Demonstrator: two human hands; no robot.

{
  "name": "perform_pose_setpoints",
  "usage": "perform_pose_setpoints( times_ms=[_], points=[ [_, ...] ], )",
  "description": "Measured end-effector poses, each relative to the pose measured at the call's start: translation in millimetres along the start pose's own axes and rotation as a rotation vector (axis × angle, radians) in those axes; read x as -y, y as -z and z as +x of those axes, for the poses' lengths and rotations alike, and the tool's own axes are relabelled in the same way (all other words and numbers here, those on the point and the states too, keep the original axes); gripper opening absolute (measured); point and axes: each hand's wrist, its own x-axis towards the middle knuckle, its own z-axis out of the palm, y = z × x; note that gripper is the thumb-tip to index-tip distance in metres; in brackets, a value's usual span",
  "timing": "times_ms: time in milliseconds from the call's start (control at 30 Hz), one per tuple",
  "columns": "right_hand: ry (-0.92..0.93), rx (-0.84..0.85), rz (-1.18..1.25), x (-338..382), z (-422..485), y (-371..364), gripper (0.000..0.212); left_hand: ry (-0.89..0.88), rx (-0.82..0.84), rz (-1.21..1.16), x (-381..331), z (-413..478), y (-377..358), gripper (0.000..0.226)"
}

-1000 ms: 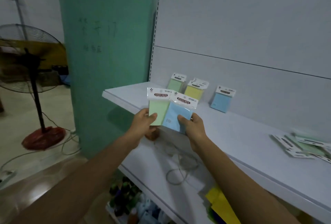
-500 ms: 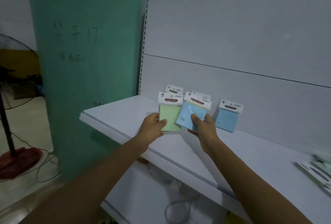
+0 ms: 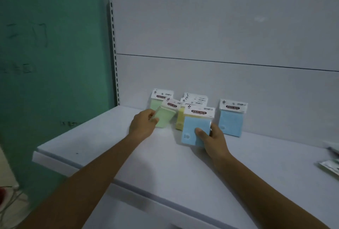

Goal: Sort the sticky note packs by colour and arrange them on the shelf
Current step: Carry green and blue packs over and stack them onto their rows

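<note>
A green pillar (image 3: 55, 63) filled the left side, with faint scrawled marks (image 3: 27, 34) on its face that were too dim to read. Along its right edge ran a pale slotted upright (image 3: 113, 45), punched with a column of small dark holes. To the right of the upright stood grey back panels (image 3: 220, 18), split by a thin dark seam (image 3: 220, 62) running across. At the bottom left, on pale floor (image 3: 7, 170), lay part of a red object (image 3: 1, 194) and some loose cables (image 3: 12, 201).

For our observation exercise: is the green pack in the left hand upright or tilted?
Tilted. The green pack, gripped by the left hand, has its header slanted rightward, unlike the upright green pack standing behind it.
</note>
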Motion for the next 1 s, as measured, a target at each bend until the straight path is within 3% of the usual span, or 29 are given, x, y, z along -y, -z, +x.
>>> perform_pose_setpoints(
  times_ms=[267,433,700,1000],
  points=[
    [0.049,-0.177,-0.1,8.8,29.8,-13.7,0.031,0.027,0.071,-0.164,24.6,53.8,-8.3,0.026],
    [0.066,-0.29,-0.039,15.0,43.6,-44.8,0.023,-0.026,0.142,-0.089,47.4,78.8,-6.8,0.029],
    [0.102,-0.417,-0.069,-15.9,42.8,-73.4,0.024,-0.116,0.188,-0.27,71.1,102.5,-18.6,0.059],
    [0.099,-0.332,-0.126,-16.7,40.0,-76.6,0.022,-0.123,0.231,-0.323,73.7,107.1,-18.1,0.037]
  ],
)
